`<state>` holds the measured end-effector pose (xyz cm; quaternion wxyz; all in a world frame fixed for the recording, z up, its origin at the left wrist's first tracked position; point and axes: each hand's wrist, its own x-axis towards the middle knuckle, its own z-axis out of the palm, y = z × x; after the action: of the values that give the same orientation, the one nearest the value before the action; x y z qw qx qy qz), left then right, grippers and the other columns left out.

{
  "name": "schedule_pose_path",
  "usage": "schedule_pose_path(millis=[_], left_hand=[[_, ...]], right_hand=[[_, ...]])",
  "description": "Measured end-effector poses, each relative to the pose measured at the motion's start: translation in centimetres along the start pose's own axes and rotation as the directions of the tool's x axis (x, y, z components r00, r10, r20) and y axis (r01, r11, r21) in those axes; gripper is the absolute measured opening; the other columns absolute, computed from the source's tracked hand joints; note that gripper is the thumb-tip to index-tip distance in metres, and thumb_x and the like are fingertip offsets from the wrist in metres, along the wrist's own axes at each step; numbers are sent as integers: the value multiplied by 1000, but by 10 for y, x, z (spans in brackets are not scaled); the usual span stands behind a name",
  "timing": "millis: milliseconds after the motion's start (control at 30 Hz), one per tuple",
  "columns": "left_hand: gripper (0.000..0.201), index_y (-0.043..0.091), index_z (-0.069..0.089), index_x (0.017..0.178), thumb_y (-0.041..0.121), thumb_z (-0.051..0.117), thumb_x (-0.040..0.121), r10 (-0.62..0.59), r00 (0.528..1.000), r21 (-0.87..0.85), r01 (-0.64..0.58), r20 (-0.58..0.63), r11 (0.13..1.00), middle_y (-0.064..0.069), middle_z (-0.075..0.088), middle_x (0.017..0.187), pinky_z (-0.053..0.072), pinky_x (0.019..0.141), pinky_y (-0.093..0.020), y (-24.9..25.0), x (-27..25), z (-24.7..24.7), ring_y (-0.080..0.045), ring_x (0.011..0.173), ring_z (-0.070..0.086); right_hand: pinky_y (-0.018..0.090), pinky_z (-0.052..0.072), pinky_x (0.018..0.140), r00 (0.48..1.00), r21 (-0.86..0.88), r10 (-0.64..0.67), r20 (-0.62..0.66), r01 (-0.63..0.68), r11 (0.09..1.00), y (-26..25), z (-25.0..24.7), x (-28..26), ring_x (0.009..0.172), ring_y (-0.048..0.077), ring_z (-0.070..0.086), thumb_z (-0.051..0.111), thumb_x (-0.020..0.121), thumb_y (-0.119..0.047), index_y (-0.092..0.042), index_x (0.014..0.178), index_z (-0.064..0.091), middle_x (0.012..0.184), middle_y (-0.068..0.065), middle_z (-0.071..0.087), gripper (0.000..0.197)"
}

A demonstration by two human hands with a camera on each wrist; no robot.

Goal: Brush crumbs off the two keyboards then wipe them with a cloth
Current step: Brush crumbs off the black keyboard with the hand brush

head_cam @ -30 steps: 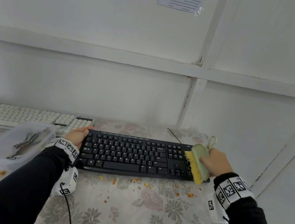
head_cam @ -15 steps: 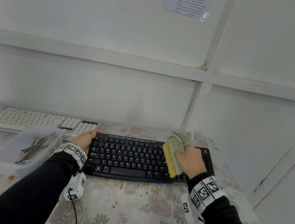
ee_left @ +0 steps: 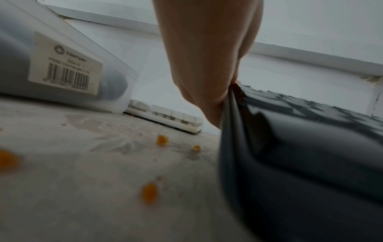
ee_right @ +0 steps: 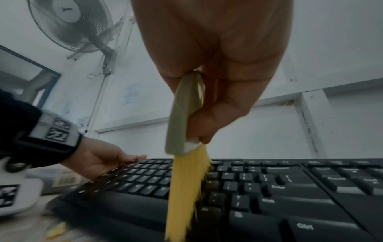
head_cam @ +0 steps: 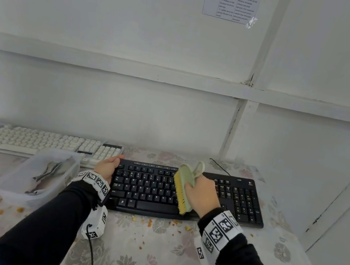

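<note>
Brush (head_cam: 182, 190) moved left since a second ago: from over the numpad end of the black keyboard (head_cam: 238, 203) to mid-board, roughly above the letter keys' right part. Left hand unchanged in place.

Right hand (head_cam: 201, 194) wrapped around pale green brush back, thumb and fingers curled on it; yellow bristles pointing down-left, tips on the keys per right wrist view (ee_right: 187, 188). Loop at brush handle end sticking up past the fingers.

Left hand (head_cam: 108, 166) clamped on black keyboard's left edge, thumb along the top rear corner, fingers curled at the side; in left wrist view palm (ee_left: 207, 65) pressed against the edge (ee_left: 230, 131).

Black keyboard flat on floral tablecloth (head_cam: 147, 262), front-centre. White keyboard (head_cam: 47, 142) behind-left, right end just beside the left hand. Clear plastic tub (head_cam: 32, 178) in front of white keyboard, grey cloth (head_cam: 52, 169) crumpled inside, barcode label on its side (ee_left: 66, 63).

Orange-yellow crumbs (head_cam: 149, 222) scattered on cloth along black keyboard's front edge, more left near the tub (head_cam: 0, 210). Printed sheet (head_cam: 233, 1) taped on white wall. Wall fan (ee_right: 70, 24) seen in right wrist view.
</note>
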<state>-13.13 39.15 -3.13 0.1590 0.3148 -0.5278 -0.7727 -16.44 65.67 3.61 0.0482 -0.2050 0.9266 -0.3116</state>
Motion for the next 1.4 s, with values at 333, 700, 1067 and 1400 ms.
schedule_pose_path(millis=[333,700,1067,1400], left_hand=[[32,5,52,127,6,35,100,6,1000,-4,-6,11,1000,-13,60,102,43,99,-42,-2,4,-4,-23,90,57],[32,3,50,128,4,34,100,21,1000,-20,-21,13,1000,-9,60,92,43,93,-38,-4,5,-6,-19,81,57],[32,3,51,128,5,35,100,23,1000,3,-23,18,1000,-10,61,91,49,77,-35,-2,1,-6,-20,81,58],[33,1,48,129,5,31,101,14,998,-11,-13,54,1000,-12,58,87,48,74,-36,0,-2,-5,-22,76,55]], right_hand=[[16,42,48,1000,16,-24,0,24,1000,-19,-3,-11,58,11,50,46,91,-13,-11,74,47,76,3,54,17],[15,37,49,971,-49,-37,235,49,998,-33,13,-21,58,9,44,40,94,-16,-12,72,44,71,-4,43,23],[34,56,73,974,60,-157,164,149,987,-87,46,-1,69,20,56,41,96,-19,1,95,58,83,9,59,26],[18,34,46,956,69,-239,169,231,971,-106,37,-8,50,9,41,35,98,-18,-16,59,34,60,-3,41,39]])
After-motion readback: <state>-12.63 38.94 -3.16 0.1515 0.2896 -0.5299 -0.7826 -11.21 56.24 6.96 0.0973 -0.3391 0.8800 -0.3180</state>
